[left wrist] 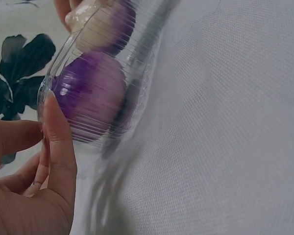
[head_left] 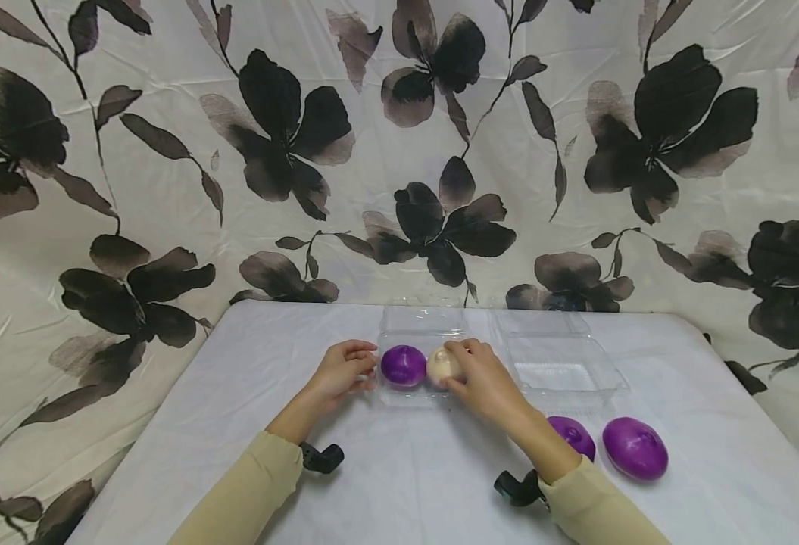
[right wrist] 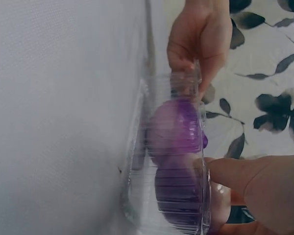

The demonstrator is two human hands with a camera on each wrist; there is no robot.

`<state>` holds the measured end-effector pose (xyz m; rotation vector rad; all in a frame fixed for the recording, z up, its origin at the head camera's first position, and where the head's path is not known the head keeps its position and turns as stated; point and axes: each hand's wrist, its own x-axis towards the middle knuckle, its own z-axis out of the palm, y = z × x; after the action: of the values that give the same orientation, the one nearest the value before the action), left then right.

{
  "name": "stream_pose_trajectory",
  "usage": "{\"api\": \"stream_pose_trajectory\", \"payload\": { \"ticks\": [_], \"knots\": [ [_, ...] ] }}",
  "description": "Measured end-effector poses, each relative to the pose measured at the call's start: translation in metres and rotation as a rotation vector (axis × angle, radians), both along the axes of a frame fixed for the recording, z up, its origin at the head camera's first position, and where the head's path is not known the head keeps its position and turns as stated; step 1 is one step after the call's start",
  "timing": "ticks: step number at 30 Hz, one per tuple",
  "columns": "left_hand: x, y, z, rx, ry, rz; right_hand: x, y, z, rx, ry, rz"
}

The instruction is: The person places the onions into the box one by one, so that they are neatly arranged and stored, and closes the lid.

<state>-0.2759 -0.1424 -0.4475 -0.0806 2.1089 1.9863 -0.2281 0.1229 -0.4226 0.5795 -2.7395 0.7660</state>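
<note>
Left hand (head_left: 344,372) pinches the rim of a clear plastic clamshell box (head_left: 409,398); the right hand (head_left: 484,378) grips a cream-and-purple onion-shaped ball (head_left: 441,368) inside it, touching a glossy purple ball (head_left: 403,366). Pressing hard there could bow the thin box or tip it.

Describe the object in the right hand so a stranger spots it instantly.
On the white-covered table, find the clear plastic box that the left hand holds. Inside, the right hand grips a rounded object beside a purple one. Its upward face is cream, whereas its neighbour's is purple.
</note>
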Motion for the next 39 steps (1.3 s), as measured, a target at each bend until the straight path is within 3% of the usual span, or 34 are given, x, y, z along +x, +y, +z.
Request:
{"api": "stream_pose_trajectory", "payload": {
  "ticks": [15,25,39],
  "knots": [
    [0.000,-0.001,0.000,0.020,0.004,-0.001,-0.003,0.000,0.002,0.106,-0.091,0.053],
    [0.000,0.000,-0.001,0.012,0.002,0.007,0.000,0.001,0.005,0.098,-0.114,0.062],
    [0.002,0.001,0.002,0.006,-0.010,0.014,-0.002,0.012,0.041,0.097,-0.173,0.087]
  ]
}}
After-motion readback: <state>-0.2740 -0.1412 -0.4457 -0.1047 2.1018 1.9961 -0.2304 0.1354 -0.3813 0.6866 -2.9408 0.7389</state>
